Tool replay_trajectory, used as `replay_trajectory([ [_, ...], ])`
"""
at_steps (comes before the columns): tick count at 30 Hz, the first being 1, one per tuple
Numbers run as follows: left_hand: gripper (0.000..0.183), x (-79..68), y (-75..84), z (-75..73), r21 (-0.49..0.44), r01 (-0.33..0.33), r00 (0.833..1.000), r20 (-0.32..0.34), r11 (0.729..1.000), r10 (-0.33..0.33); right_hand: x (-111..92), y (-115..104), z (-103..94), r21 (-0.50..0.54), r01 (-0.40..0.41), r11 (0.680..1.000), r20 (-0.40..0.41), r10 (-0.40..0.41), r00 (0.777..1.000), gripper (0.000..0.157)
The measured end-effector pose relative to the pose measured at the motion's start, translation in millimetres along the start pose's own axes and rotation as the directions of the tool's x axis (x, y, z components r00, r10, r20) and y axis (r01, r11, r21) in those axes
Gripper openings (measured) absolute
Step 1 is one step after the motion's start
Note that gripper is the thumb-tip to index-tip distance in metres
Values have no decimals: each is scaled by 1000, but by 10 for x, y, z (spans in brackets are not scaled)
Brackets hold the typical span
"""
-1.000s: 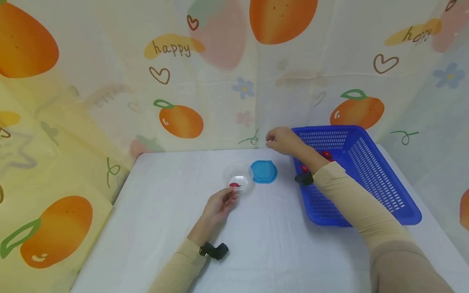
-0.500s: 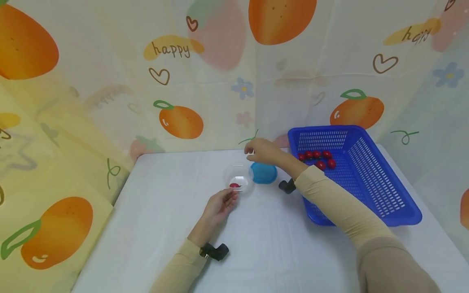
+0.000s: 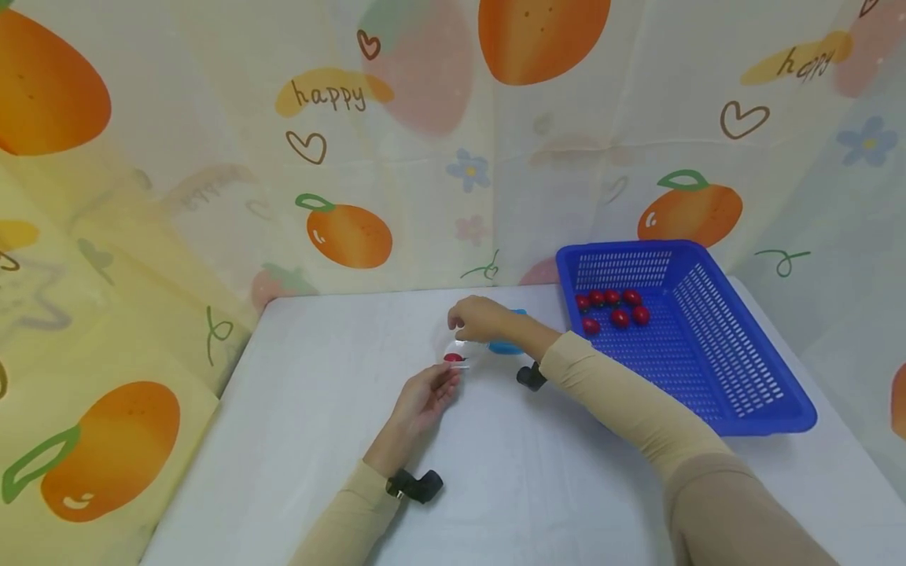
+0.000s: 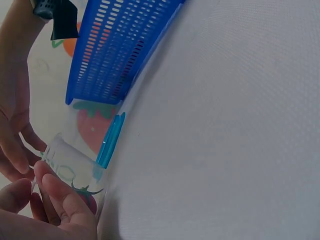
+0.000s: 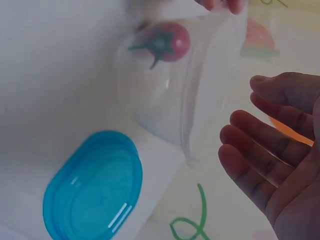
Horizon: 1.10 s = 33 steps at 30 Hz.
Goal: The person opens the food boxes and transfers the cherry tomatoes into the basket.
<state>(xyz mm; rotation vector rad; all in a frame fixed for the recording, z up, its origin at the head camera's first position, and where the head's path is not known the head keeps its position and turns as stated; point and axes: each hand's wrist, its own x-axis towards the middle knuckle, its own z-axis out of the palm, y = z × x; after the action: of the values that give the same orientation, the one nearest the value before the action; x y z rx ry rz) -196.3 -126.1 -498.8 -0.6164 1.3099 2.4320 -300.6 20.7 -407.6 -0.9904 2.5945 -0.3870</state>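
My left hand (image 3: pixel 422 401) pinches the near rim of a clear plastic container (image 5: pixel 155 105) on the white table. Inside lies one red cherry tomato (image 5: pixel 175 42) with a green stalk, also seen through the wall in the left wrist view. Over the container's far side hovers my right hand (image 3: pixel 479 318), its fingers loosely bent. Nothing shows between its thumb and fingers (image 5: pixel 250 165) in the right wrist view. A blue lid (image 5: pixel 95 190) lies beside the container, partly covered by the right hand in the head view.
A blue plastic basket (image 3: pixel 708 346) stands on the right of the table, with several cherry tomatoes (image 3: pixel 620 317) in its left part. A fruit-patterned curtain (image 3: pixel 425 181) hangs along the table's back edge.
The right hand has moved left from beside the basket, past the blue lid, to above the container. This uncovers the tomatoes in the basket. The left hand stays at the container's rim.
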Motion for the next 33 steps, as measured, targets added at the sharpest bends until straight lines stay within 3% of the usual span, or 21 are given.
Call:
replay_trajectory([
  [13, 14, 18, -1, 2, -4, -23, 1000, -8, 1000, 23, 140, 3, 291, 19, -43, 999, 78, 41, 996, 21],
  [27, 19, 16, -10, -1, 21, -47, 999, 12, 999, 47, 231, -18, 406, 63, -37, 997, 101, 31, 994, 16],
  [33, 12, 24, -7, -1, 8, -33, 999, 0, 999, 33, 250, -5, 451, 55, -32, 998, 102, 26, 994, 15],
])
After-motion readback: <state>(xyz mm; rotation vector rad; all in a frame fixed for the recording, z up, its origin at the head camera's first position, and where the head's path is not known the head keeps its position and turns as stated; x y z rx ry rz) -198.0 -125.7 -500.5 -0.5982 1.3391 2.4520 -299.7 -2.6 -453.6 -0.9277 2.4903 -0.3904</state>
